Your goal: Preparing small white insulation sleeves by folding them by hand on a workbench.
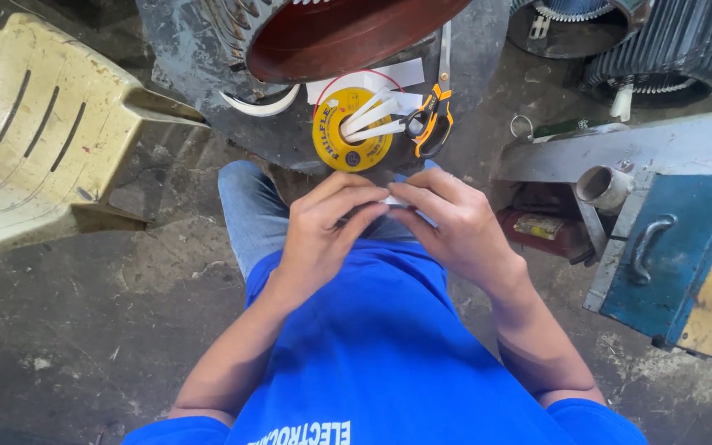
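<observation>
Both hands hide most of the small white strip [395, 200] between them

Bright, even daylight, soft shadows, sharp focus throughout, slight wide-angle stretch at edges.

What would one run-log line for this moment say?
left hand: pinching white paper strip | right hand: pinching same strip | nearby: yellow reel, orange-handled scissors

Yellow spool [351, 130], blue shirt [372, 346]
</observation>
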